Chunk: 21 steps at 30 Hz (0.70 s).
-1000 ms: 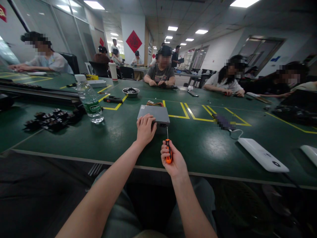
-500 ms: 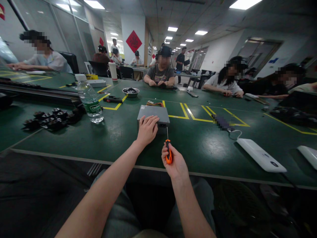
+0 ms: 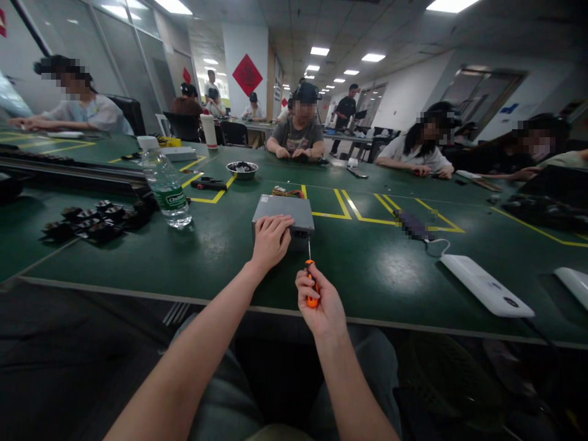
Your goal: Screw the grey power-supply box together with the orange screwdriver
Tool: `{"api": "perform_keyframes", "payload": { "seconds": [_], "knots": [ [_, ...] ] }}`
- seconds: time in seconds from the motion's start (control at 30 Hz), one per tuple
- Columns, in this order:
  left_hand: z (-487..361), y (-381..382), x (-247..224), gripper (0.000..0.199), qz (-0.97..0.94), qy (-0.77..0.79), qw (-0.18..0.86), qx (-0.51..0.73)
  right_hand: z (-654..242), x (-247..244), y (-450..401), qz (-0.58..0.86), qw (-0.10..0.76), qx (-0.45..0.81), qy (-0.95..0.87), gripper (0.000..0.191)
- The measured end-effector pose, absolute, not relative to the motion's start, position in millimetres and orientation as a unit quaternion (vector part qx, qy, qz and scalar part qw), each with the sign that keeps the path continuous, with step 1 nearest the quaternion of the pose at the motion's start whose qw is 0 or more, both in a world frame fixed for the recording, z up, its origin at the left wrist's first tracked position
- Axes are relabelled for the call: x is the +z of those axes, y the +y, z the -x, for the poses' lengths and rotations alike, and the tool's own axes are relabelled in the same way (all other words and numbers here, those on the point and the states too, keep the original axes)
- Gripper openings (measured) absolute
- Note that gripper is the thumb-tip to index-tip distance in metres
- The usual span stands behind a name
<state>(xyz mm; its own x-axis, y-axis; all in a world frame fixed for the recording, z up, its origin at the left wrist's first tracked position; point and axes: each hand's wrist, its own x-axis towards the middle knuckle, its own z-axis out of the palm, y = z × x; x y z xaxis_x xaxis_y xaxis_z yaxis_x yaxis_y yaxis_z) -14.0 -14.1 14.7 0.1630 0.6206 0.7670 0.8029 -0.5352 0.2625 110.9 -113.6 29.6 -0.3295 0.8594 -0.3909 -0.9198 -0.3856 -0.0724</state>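
Note:
A grey metal computer power supply (image 3: 289,209) sits on the green table in front of me, its bundle of coloured wires (image 3: 287,192) at the far side. My left hand (image 3: 272,240) lies across its top near the front edge, fingers stretched out flat; the thumb is hardly visible. In my right hand (image 3: 321,300) is a screwdriver (image 3: 312,283) with an orange and black handle, fingers wrapped round it. Its thin shaft points up to the near face of the power supply, by the right corner. The exact spot where the tip meets the case is too small to tell.
To the left stand a water bottle (image 3: 166,187) and a heap of black parts (image 3: 98,222). Farther back are a metal bowl (image 3: 242,171) and a black-and-red tool (image 3: 209,184). A white power bank (image 3: 487,285) lies at the right. Several people sit around the table.
My right fingers and the screwdriver handle have turned slightly, with the shaft still at the power supply's near face. My left hand stays on top. The view has shifted a little.

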Motion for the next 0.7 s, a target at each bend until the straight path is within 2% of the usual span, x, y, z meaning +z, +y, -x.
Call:
{"api": "perform_keyframes", "payload": {
  "seconds": [0.23,0.4,0.7],
  "knots": [
    [13.1,-13.2,14.6,0.027,0.755,-0.479,0.096,-0.437,-114.4,29.1,-114.3,0.153,0.513,0.84,0.087,0.014],
    [13.0,-13.2,14.4,0.027,0.754,-0.478,0.101,-0.439,-112.2,29.7,-114.4,0.163,0.526,0.831,0.076,0.022],
    [13.1,-13.3,14.3,0.027,0.756,-0.475,0.102,-0.439,-114.4,34.5,-113.9,0.133,0.532,0.829,0.113,0.019]
  ]
}}
